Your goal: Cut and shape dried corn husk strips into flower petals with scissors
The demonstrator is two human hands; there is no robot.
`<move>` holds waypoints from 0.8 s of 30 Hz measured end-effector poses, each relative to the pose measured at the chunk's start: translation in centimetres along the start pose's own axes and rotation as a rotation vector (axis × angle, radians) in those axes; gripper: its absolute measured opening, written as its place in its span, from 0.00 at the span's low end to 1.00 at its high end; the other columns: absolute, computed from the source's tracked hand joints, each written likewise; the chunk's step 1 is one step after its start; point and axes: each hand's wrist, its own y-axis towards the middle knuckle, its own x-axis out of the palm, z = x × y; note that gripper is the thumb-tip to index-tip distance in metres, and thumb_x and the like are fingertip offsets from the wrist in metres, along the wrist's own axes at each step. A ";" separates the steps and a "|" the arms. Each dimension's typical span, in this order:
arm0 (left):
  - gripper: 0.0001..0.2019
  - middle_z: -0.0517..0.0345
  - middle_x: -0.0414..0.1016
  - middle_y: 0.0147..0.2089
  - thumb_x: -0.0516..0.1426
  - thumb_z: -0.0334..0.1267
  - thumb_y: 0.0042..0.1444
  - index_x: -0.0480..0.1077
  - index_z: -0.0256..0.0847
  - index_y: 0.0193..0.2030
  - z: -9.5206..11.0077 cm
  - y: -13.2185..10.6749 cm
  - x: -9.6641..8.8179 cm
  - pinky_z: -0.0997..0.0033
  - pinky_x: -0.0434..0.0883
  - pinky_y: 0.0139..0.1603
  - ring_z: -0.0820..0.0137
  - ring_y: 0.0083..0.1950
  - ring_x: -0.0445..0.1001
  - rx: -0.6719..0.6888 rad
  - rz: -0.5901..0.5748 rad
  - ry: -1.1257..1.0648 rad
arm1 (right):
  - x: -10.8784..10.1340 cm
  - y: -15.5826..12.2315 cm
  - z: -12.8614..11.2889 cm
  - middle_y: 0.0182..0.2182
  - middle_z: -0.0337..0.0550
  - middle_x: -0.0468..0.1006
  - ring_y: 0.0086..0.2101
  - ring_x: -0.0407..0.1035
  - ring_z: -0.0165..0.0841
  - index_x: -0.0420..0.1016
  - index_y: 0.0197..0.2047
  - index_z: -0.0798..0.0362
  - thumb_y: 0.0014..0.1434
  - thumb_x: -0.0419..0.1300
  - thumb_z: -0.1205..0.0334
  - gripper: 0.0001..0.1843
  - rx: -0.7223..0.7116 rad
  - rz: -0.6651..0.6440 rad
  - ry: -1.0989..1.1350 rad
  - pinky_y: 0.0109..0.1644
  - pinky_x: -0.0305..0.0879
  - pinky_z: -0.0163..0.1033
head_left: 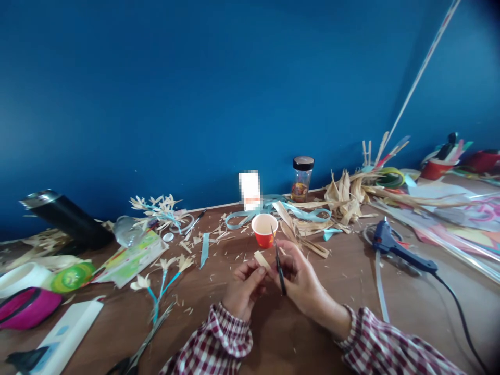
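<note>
Above the brown tabletop (117, 312), toward its front edge, the person's left grip (246, 284) pinches a flat, straw-coloured strip (261, 260); beyond it, nearer the back edge, stands a red paper cup (263, 240); the right grip (297, 278) is closed around slender, dark metal scissors (278, 265).

The cup (265, 240) stands behind the strip (261, 259), left of the glue gun (406, 253).
</note>
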 end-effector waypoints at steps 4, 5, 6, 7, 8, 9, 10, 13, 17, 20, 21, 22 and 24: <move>0.15 0.60 0.72 0.20 0.70 0.40 0.31 0.75 0.33 0.24 -0.2 0.1 0.3 0.84 0.63 0.18 0.81 0.20 0.66 0.009 0.060 0.030 | 0.1 0.1 -0.1 0.27 0.34 0.71 0.27 0.66 0.28 0.56 0.54 0.47 0.51 0.59 0.73 0.28 0.004 0.012 -0.018 0.28 0.61 0.31; 0.15 0.60 0.72 0.20 0.71 0.40 0.30 0.75 0.33 0.24 -0.2 0.1 0.4 0.84 0.62 0.17 0.81 0.19 0.65 0.009 0.073 0.031 | 0.1 0.1 -0.1 0.27 0.34 0.72 0.26 0.66 0.28 0.56 0.54 0.47 0.51 0.59 0.73 0.28 0.007 0.013 -0.021 0.28 0.62 0.31; 0.16 0.60 0.72 0.19 0.71 0.41 0.30 0.75 0.33 0.23 -0.2 0.1 0.4 0.84 0.62 0.17 0.81 0.19 0.65 0.008 0.085 0.031 | 0.1 0.1 -0.1 0.27 0.34 0.72 0.26 0.66 0.28 0.56 0.54 0.47 0.51 0.59 0.72 0.28 0.009 0.014 -0.022 0.28 0.62 0.31; 0.16 0.60 0.72 0.19 0.71 0.41 0.29 0.75 0.34 0.23 -0.2 0.1 0.5 0.84 0.62 0.17 0.81 0.19 0.65 0.010 0.098 0.030 | 0.1 0.1 -0.1 0.27 0.34 0.72 0.26 0.66 0.28 0.56 0.54 0.47 0.52 0.59 0.72 0.28 0.009 0.014 -0.022 0.28 0.62 0.31; 0.16 0.60 0.72 0.19 0.71 0.41 0.29 0.75 0.34 0.23 -0.2 0.1 0.5 0.84 0.62 0.17 0.81 0.19 0.66 0.013 0.109 0.028 | 0.1 0.1 0.0 0.27 0.34 0.72 0.26 0.66 0.28 0.56 0.54 0.47 0.52 0.59 0.72 0.28 0.007 0.012 -0.022 0.28 0.62 0.31; 0.16 0.60 0.72 0.19 0.71 0.41 0.28 0.74 0.34 0.22 -0.2 0.1 0.5 0.84 0.62 0.17 0.80 0.19 0.65 0.019 0.117 0.030 | 0.1 0.1 0.0 0.27 0.34 0.72 0.26 0.66 0.28 0.56 0.54 0.47 0.52 0.59 0.71 0.28 0.004 0.009 -0.026 0.28 0.62 0.31; 0.16 0.61 0.72 0.19 0.71 0.41 0.28 0.74 0.35 0.22 -0.2 0.2 0.5 0.84 0.62 0.17 0.81 0.18 0.65 0.027 0.120 0.033 | 0.1 0.1 0.0 0.27 0.35 0.72 0.26 0.66 0.28 0.56 0.54 0.47 0.52 0.59 0.71 0.28 0.000 0.008 -0.033 0.28 0.62 0.31; 0.15 0.63 0.69 0.17 0.70 0.42 0.30 0.73 0.35 0.20 -0.4 0.3 0.4 0.84 0.60 0.15 0.82 0.17 0.62 0.045 0.111 0.070 | 0.1 0.0 0.3 0.27 0.35 0.72 0.27 0.67 0.29 0.56 0.54 0.47 0.52 0.59 0.71 0.28 -0.011 0.009 -0.074 0.29 0.63 0.32; 0.14 0.62 0.70 0.19 0.68 0.44 0.36 0.74 0.35 0.23 -1.1 0.8 -0.5 0.83 0.59 0.16 0.82 0.17 0.60 0.106 0.094 0.176 | 0.1 0.0 0.7 0.26 0.35 0.72 0.27 0.68 0.30 0.56 0.54 0.48 0.52 0.58 0.70 0.27 -0.020 0.034 -0.131 0.30 0.65 0.34; 0.13 0.63 0.69 0.18 0.66 0.44 0.41 0.75 0.35 0.25 -1.6 1.1 -1.0 0.83 0.56 0.16 0.82 0.17 0.58 0.186 0.094 0.267 | 0.2 0.1 0.8 0.26 0.35 0.72 0.27 0.68 0.30 0.55 0.55 0.48 0.53 0.58 0.70 0.27 -0.024 0.043 -0.115 0.30 0.65 0.34; 0.12 0.64 0.68 0.18 0.65 0.44 0.41 0.75 0.36 0.25 -1.6 1.1 -1.0 0.82 0.54 0.15 0.83 0.16 0.57 0.202 0.104 0.290 | 0.3 0.1 0.8 0.26 0.35 0.72 0.27 0.68 0.30 0.55 0.54 0.48 0.53 0.58 0.69 0.26 -0.022 0.040 -0.102 0.30 0.65 0.33; 0.12 0.64 0.67 0.17 0.65 0.44 0.41 0.75 0.36 0.25 -1.6 1.1 -1.0 0.82 0.53 0.15 0.83 0.15 0.56 0.213 0.119 0.307 | 0.3 0.1 0.8 0.26 0.35 0.72 0.27 0.68 0.30 0.55 0.54 0.49 0.54 0.57 0.69 0.26 -0.019 0.038 -0.092 0.30 0.64 0.33; 0.12 0.65 0.67 0.16 0.65 0.44 0.40 0.74 0.35 0.25 -1.4 0.9 -0.8 0.81 0.51 0.15 0.82 0.15 0.55 0.220 0.141 0.323 | 0.4 0.1 0.7 0.27 0.35 0.72 0.27 0.68 0.30 0.55 0.54 0.49 0.53 0.58 0.69 0.26 -0.007 0.037 -0.085 0.30 0.64 0.34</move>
